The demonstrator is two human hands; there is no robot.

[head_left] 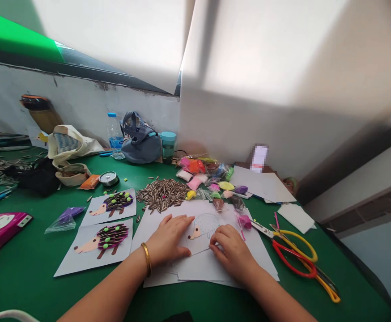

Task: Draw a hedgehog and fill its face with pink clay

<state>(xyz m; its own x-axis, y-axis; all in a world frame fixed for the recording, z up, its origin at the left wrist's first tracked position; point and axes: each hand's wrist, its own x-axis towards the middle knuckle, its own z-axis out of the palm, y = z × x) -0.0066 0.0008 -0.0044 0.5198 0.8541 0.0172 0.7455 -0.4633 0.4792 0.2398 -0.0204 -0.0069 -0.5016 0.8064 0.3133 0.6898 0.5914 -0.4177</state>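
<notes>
A sheet with a pencil-drawn hedgehog (206, 223) lies on a stack of white paper (202, 268). The hedgehog's face (195, 231) is filled in with beige, with a dark eye and a brown nose. My left hand (170, 237) rests flat on the sheet, fingers stretched out, just left of the drawing. Beside the drawn feet, my right hand (231, 248) touches the paper with curled fingers, thumb and fingertips close together. Whatever is between them is hidden or too small to name. Two hedgehog pictures (104, 241) with purple bodies and green dots lie to the left.
Behind the paper are a heap of striped seeds (163, 193) and several bags of coloured clay (195, 174). Red-handled scissors (294, 261) and yellow-handled scissors (316, 255) overlap at right. A bottle (115, 138), a blue bag (140, 143) and a cup (167, 147) stand along the wall.
</notes>
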